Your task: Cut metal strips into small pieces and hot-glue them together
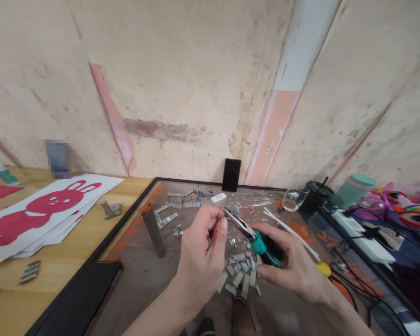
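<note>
My right hand (289, 263) is wrapped round the needle-nose pliers (243, 225), which have teal and black handles. Their metal jaws point up and to the left, with the tip right beside the fingertips of my left hand. My left hand (206, 247) is closed in a pinch, thumb against forefinger; whatever it holds is too small to make out. Below the pliers lies a loose pile of small grey metal strips (245, 275). Linked metal pieces (185, 201) lie behind my left hand, and a flat grey metal bar (154, 233) is to its left.
A dark phone (231, 175) leans against the wall. At the right are a clear glass (291, 200), a black cup (315, 197), a green bottle (355, 191) and a white power strip (364, 238) with cables. Rabbit-printed paper sheets (49, 210) lie left.
</note>
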{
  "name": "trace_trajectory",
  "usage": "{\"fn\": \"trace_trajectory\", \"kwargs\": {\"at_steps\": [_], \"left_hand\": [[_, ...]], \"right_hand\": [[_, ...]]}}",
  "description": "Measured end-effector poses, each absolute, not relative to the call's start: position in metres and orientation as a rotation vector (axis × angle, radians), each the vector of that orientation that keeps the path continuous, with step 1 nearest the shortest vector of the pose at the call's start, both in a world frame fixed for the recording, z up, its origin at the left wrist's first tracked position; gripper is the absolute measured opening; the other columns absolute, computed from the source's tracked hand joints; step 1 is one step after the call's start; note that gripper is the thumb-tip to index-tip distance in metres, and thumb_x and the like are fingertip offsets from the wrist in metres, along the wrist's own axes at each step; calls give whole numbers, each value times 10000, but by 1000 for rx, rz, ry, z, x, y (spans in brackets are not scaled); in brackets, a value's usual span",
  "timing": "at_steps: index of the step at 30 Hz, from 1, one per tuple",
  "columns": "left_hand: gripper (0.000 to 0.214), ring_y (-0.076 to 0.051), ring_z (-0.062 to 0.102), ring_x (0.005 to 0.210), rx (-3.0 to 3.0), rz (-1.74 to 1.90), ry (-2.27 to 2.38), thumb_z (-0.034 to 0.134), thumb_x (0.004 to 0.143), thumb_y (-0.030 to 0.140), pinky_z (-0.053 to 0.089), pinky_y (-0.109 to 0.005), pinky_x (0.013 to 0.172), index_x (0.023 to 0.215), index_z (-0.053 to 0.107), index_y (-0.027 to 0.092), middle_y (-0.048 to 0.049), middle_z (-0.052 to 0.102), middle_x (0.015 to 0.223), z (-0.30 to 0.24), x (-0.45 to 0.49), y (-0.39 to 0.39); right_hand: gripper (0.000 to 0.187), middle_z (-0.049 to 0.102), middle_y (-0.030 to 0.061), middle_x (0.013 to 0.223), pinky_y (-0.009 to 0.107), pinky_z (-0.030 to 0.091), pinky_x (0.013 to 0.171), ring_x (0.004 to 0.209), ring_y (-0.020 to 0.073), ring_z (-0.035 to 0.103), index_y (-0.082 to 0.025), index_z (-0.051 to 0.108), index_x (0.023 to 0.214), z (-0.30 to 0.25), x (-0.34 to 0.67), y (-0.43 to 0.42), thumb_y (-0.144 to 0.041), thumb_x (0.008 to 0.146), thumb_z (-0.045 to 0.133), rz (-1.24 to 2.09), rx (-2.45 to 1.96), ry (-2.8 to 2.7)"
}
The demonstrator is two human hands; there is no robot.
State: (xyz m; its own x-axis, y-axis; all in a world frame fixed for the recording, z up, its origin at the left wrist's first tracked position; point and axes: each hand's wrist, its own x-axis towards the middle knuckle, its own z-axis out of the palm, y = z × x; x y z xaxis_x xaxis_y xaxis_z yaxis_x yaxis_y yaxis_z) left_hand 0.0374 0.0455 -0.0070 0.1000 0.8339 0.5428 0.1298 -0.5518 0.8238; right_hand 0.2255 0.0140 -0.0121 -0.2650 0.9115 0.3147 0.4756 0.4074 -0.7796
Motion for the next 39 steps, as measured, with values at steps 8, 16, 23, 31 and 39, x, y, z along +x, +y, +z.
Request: {"fn": "trace_trajectory", "kwargs": {"at_steps": [8, 16, 23, 31, 39], "left_hand": [[141, -98, 464, 505, 1717, 1480, 975, 424, 879, 294, 362, -207, 486, 846, 523, 200, 51, 484, 554, -11, 39, 47], [209, -110, 564, 641, 1625, 1365, 947, 486, 844, 344, 429, -207, 609, 775, 596, 180, 17, 622, 652, 12, 14, 64], [108, -100, 513, 594, 1667, 1248, 1030, 562, 763, 255, 406, -214, 570, 694, 573, 172, 28, 585, 622, 13, 16, 67], [34, -112, 573, 591, 1518, 1253, 914, 564, 740, 198, 442, -221, 561, 735, 555, 165, 15, 625, 614, 13, 20, 66], [62, -78, 505, 536, 1587, 1510, 1021, 534, 779, 197, 410, -179, 504, 725, 535, 167, 38, 564, 594, 8, 21, 66]], "right_hand": [[510, 636, 40, 996, 336, 442, 806, 937, 247, 571, -217, 565, 1175, -16, 224, 14, -277, 678, 666, 866, -1194, -1814], [559, 642, 35, 954, 337, 434, 791, 914, 253, 566, -201, 578, 1171, -12, 231, 17, -370, 651, 694, 1112, -1163, -1704], [574, 638, 37, 974, 356, 431, 812, 938, 260, 563, -196, 559, 1208, -11, 228, 18, -315, 661, 686, 1144, -1178, -1752], [581, 646, 37, 995, 381, 425, 849, 970, 266, 560, -193, 565, 1202, -12, 229, 16, -339, 653, 691, 1169, -1206, -1733], [559, 617, 68, 1126, 377, 437, 853, 1012, 268, 558, -197, 533, 1213, -1, 226, 14, -339, 688, 664, 939, -1288, -1889]]}}
